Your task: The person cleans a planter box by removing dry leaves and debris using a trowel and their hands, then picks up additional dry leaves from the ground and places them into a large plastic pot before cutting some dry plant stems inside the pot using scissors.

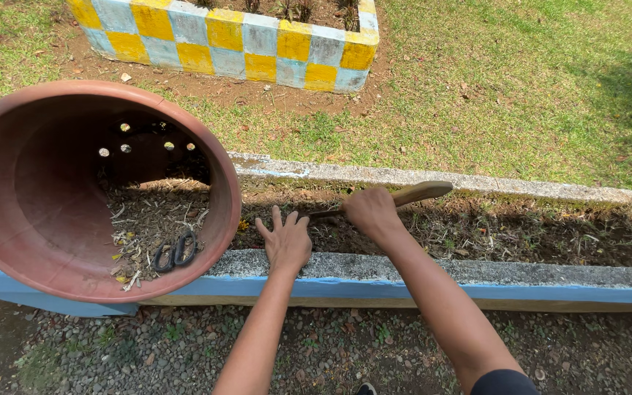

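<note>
My right hand (371, 211) grips a tool with a wooden handle (420, 193); its blade end runs left toward the soil and is mostly hidden behind my hands. My left hand (285, 240) lies flat, fingers spread, on the debris-covered soil of a long concrete trough (433, 272), just left of the right hand. A large terracotta pot (31, 212) lies tipped on its side at the left, its mouth facing me, with dry plant litter and black scissors (175, 252) inside.
The trough has a grey concrete rim and blue-painted front wall (477, 292). Gravel ground (148, 351) lies below it. Beyond are grass (521, 88) and a yellow-and-pale-blue checkered planter box (235, 44). A shoe tip (364, 389) shows at the bottom edge.
</note>
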